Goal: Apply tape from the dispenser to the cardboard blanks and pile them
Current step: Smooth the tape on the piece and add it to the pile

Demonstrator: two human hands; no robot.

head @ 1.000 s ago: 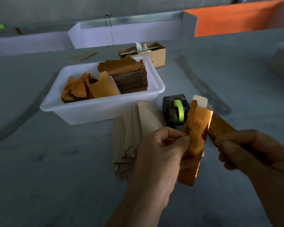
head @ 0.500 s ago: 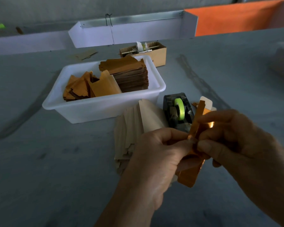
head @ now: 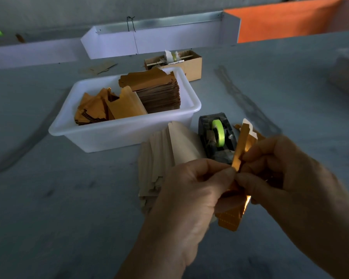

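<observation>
Both hands are meeting over the grey table (head: 48, 218), pinching one shiny orange cardboard blank (head: 231, 216) between them. The left hand (head: 189, 198) is curling its thumb and fingers onto the blank's near face, while the right hand (head: 286, 178) is gripping the opposite face, thumb tip almost touching the left thumb. The blank is standing nearly upright, its notched top rising above the fingers and its lower end hanging below them. Just behind the hands, the dark tape dispenser (head: 216, 137) with its green tape roll (head: 219, 132) is sitting on the table, beside a fanned pile of pale blanks (head: 161, 158). Farther back, a white plastic tub (head: 113, 135) is holding a neat brown stack (head: 159, 93) and loose orange blanks (head: 95, 109), with a small cardboard box (head: 189, 65) behind it.
</observation>
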